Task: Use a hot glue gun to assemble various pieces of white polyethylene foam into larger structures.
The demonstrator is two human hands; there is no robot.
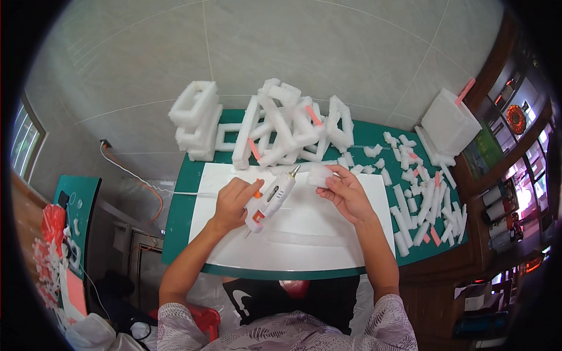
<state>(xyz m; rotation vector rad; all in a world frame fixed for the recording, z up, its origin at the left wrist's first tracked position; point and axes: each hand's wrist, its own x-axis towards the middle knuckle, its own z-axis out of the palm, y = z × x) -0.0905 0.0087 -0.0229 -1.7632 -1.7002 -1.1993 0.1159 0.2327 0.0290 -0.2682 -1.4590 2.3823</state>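
Note:
My left hand is closed round the handle of a white hot glue gun with orange parts. Its metal nozzle points up and to the right. In my right hand, pinched between thumb and fingers, is a small white foam piece, just right of the nozzle and apart from it. Both hands are over a white board. On that board, nearer to me, lies a long thin translucent white foam strip.
White foam frames are heaped at the back of the green table, beside stacked foam blocks. Loose foam offcuts cover the right side. A large foam block stands at the far right. A white cord crosses the left edge.

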